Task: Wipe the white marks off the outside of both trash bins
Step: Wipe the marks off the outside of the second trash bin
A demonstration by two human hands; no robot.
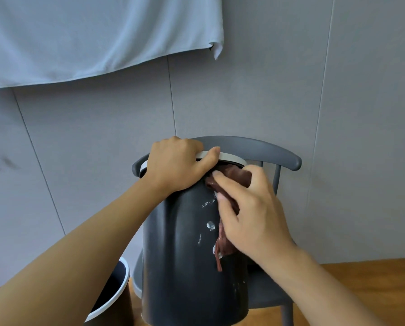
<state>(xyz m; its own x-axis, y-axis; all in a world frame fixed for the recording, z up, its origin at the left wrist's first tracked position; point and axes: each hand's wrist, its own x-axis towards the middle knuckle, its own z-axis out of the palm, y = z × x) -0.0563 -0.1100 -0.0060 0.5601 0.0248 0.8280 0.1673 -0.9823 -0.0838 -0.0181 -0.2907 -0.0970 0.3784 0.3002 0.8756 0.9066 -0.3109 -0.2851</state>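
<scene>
The left hand (178, 163) is curled over the white rim (229, 156) of the dark grey trash bin (185, 255), thumb lying along the rim's outer edge and the other fingers hooked over it, out of sight. Just right of that thumb, the right hand (250, 212) presses a reddish-brown cloth (236, 177) against the bin's upper wall; its fingers are bent around the bunched cloth, and a loose tail of cloth hangs below the palm down the side.

The bin stands on the seat of a grey chair (255, 147), whose curved backrest runs close behind both hands. The grey panelled wall (337, 114) lies beyond that. To the left of the right fingertips the bin wall is bare and unobstructed down to its base.

On that bare stretch, left of and below the right fingers, sit the white marks (210, 225): a smudged patch near the fingertips, 1 round blot lower, a thin streak under it, and another blot partly under the cloth's tail.

A 2nd bin (116, 300), dark with a white rim, stands on the wooden floor (361, 290) beneath the left forearm. A pale sheet (91, 36) hangs on the wall above.
</scene>
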